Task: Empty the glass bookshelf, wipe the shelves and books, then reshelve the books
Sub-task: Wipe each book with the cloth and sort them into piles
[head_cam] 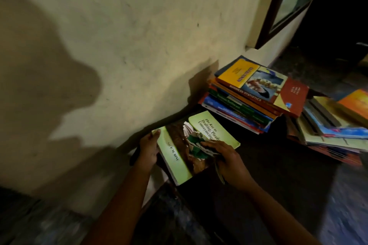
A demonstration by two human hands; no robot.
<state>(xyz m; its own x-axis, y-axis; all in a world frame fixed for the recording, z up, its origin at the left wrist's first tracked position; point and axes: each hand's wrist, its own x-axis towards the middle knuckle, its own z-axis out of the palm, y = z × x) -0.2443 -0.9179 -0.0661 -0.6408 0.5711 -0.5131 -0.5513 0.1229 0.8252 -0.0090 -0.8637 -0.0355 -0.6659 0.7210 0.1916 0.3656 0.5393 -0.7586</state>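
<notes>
A light green book [212, 126] with a brown picture on its cover lies low beside the wall. My left hand [148, 149] grips its left edge, thumb on the cover. A crumpled white and green cloth [196, 142] rests on the cover, and my right hand [226, 158] holds it against the book, fingers curled over it. A stack of several books [249, 95] with a yellow and red one on top stands behind on the right. The glass door [294, 0] of the bookshelf shows at the top right; its shelves are out of view.
A second, looser pile of books [334, 129] spreads at the far right. The plaster wall [119, 45] runs close along the left, carrying my shadow. The dark surface [278, 165] under the books is dim, and the floor below is blurred.
</notes>
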